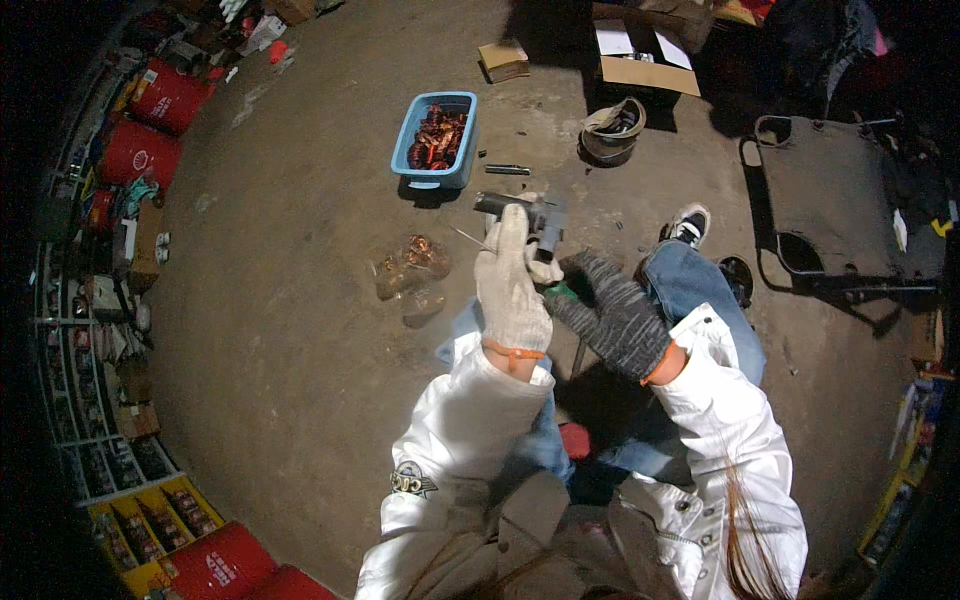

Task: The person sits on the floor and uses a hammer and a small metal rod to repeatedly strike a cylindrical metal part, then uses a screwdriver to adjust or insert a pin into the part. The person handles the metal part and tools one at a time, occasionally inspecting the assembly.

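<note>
My left hand (pixel 513 290), in a whitish glove with an orange cuff, is closed round a grey and black metal machine part (pixel 548 222) with a dark cylinder sticking out to the left. A thin rod (pixel 467 238) juts out beside that hand; its other end is hidden. Just right of the part, my right hand (pixel 625 315), in a dark grey knit glove, has its fingers curled round something green (pixel 560 291), perhaps a tool handle, mostly covered. A dark cylindrical piece (pixel 508 170) lies on the floor beyond the hands.
Ahead stands a light blue bin (pixel 398 150) of coppery parts. Clear bags (pixel 412 268) with copper-coloured pieces lie left of my hands. A bucket (pixel 608 148), cardboard boxes (pixel 650 75) and a dark folding chair (pixel 825 195) are to the right. Red drums (pixel 140 155) and shelves line the left.
</note>
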